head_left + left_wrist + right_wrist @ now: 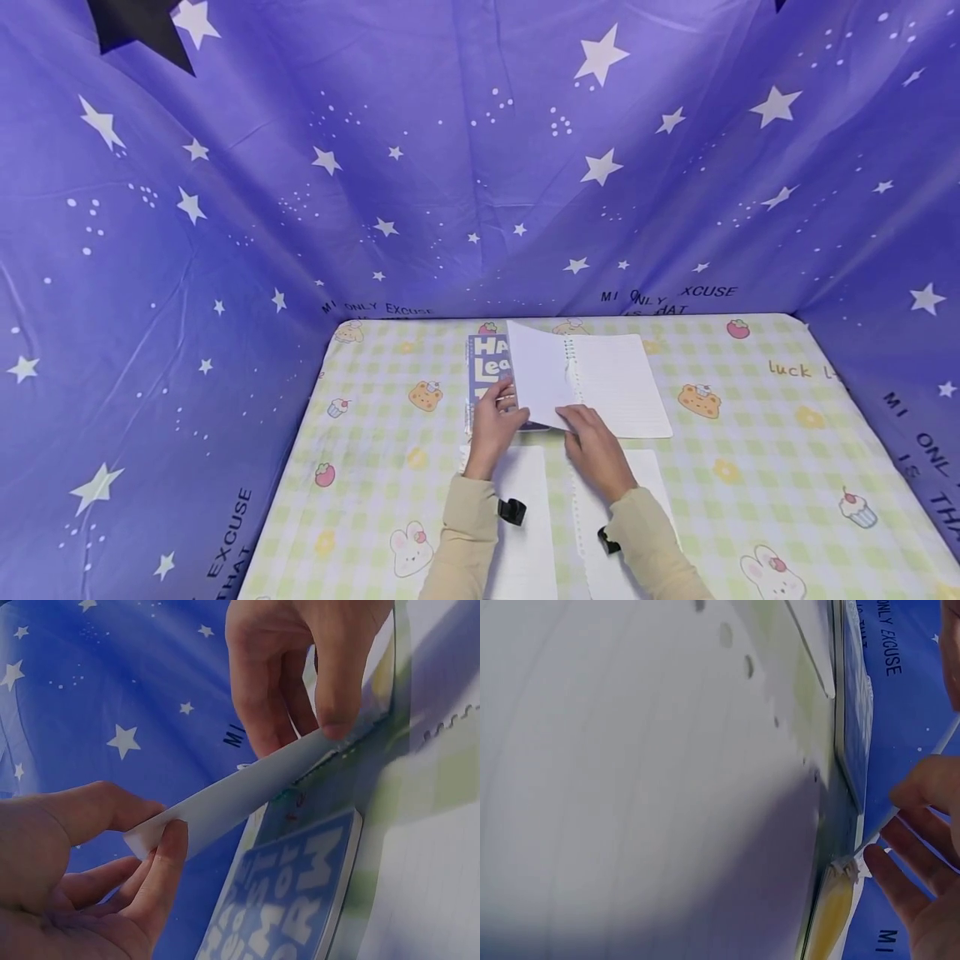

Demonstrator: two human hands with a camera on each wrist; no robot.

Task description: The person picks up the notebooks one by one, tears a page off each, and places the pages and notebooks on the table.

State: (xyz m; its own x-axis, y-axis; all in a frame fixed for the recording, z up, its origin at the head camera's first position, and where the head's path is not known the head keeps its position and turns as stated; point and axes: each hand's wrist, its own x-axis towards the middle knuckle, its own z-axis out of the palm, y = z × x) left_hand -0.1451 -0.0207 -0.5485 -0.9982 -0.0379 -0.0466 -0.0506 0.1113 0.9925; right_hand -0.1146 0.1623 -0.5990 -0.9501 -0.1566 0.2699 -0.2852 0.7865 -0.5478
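Note:
An open spiral notebook point(622, 387) lies on the table, its lined right page flat. One white page point(540, 375) is lifted at a slant left of the coil. My left hand point(492, 429) pinches this page's outer edge between thumb and fingers, plainest in the left wrist view. My right hand point(598, 450) pinches the same page at its lower edge, near the coil. Beneath the raised page, partly hidden, is a blue cover with white lettering point(292, 885). Two loose sheets with ragged edges lie nearer me: a left sheet point(528, 479) and a right sheet point(641, 467).
A green-and-white checked tablecloth point(375, 492) with cartoon prints covers the table. Purple star-patterned curtain cloth point(450, 192) hangs behind and at both sides. A black strap piece point(512, 511) sits at my left wrist, another black piece point(608, 540) at the right.

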